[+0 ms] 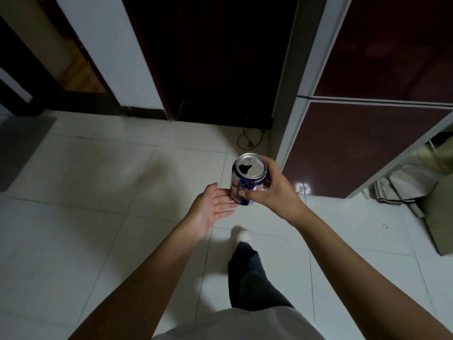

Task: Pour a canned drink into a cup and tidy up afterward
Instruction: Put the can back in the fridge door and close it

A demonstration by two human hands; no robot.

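A blue and silver drink can [247, 179] is held upright in the air above a white tiled floor, its top opened with a dark hole showing. My right hand [277, 192] is wrapped around the can's right side and front. My left hand [210, 208] is flat, palm up, fingers apart, with the fingertips touching the can's lower left side. No cup is in view.
White tiled floor [98, 192] all around. A dark doorway [215, 57] is straight ahead with a black cable [247, 141] on the floor. A dark red cabinet [343, 148] stands at the right, bags and a box [416, 187] beside it. A grey mat [19, 148] lies at left.
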